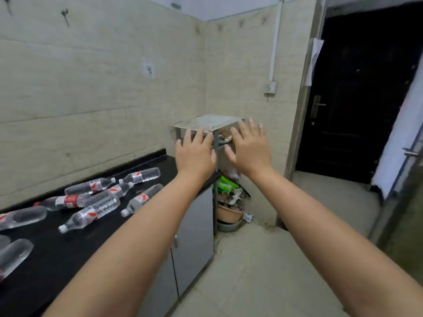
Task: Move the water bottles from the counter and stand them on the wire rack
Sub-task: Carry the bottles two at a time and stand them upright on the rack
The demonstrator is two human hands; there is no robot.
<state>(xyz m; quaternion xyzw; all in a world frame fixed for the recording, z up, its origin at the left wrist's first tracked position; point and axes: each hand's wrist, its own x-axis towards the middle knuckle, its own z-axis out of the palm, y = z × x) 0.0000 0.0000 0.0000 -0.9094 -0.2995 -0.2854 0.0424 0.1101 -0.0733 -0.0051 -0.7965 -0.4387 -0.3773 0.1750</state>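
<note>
Both hands (223,152) bare — btls (96,200) flat

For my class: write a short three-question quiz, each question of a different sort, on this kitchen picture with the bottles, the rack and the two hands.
1. True or false: the left hand holds a bottle.
2. Multiple choice: the water bottles on the black counter are A) upright, B) lying on their sides, C) stacked in a crate.
3. Fill in: the top shelf of the wire rack carries ____ bottles.

Key
1. False; both it and the right hand are open, fingers spread, in front of the rack.
2. B.
3. No.
</note>
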